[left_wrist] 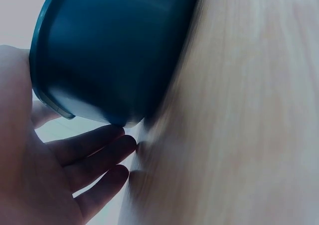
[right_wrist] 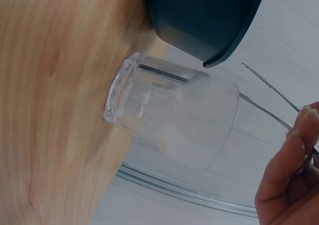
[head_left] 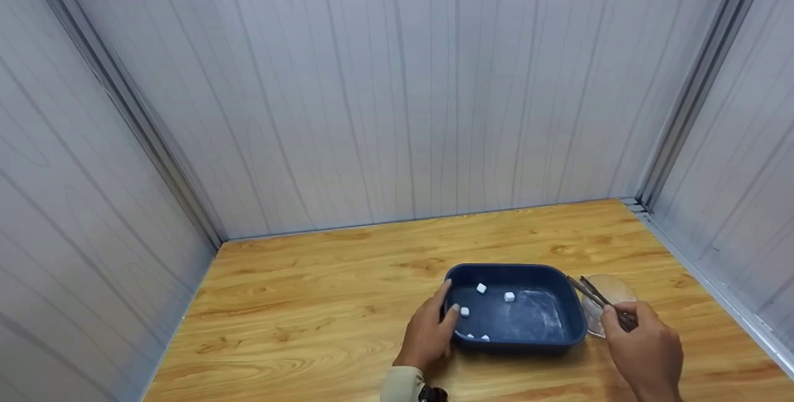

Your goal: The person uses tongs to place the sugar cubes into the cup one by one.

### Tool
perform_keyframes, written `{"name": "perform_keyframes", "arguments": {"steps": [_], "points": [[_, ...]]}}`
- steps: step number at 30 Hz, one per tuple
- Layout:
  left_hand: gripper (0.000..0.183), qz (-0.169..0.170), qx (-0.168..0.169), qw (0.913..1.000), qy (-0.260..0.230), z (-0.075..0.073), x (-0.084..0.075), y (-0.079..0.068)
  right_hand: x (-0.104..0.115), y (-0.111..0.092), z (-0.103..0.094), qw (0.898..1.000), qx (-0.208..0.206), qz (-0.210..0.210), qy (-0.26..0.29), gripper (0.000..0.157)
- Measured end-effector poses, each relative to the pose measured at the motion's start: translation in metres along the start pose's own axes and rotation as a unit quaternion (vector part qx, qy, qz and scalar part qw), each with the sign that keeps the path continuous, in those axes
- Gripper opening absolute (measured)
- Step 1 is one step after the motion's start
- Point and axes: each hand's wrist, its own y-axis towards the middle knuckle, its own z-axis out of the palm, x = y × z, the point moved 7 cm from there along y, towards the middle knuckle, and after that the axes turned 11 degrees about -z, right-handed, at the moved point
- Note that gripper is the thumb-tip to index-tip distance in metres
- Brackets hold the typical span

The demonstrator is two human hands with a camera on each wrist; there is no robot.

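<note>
A dark blue rectangular tub stands on the table with several small white cubes inside, mostly towards its left. My left hand holds the tub's left end, thumb at the rim; in the left wrist view its other fingers spread below the tub's corner. My right hand grips metal tongs, their toothed tips apart with nothing between them. Under the tongs, beside the tub's right end, stands a clear drinking glass. Its contents are too hazy to tell.
The wood-grain table reaches back to a pale panelled wall. Side walls with metal corner strips flank it, the right one near the right hand. Whitish smears mark the tub's floor.
</note>
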Motion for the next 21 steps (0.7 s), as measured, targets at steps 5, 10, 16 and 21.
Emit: {"name": "perform_keyframes", "arguments": {"steps": [5, 10, 16, 21], "points": [[0.053, -0.002, 0.003, 1.0, -0.005, 0.0, 0.0, 0.0, 0.005, -0.001, 0.005, 1.0, 0.005, -0.017, 0.003, 0.011], [0.053, -0.002, 0.004, 0.9999, -0.012, 0.0, 0.0, 0.0, 0.008, -0.001, 0.01, 1.0, 0.016, -0.023, 0.003, 0.011], [0.053, 0.001, 0.005, 0.9998, -0.017, 0.001, 0.0, 0.001, 0.016, -0.004, 0.019, 0.999, 0.036, -0.032, 0.006, 0.01], [0.054, 0.007, 0.003, 0.9999, -0.011, 0.0, 0.0, 0.001, 0.023, -0.01, 0.029, 0.998, 0.057, -0.037, 0.017, 0.01]]}}
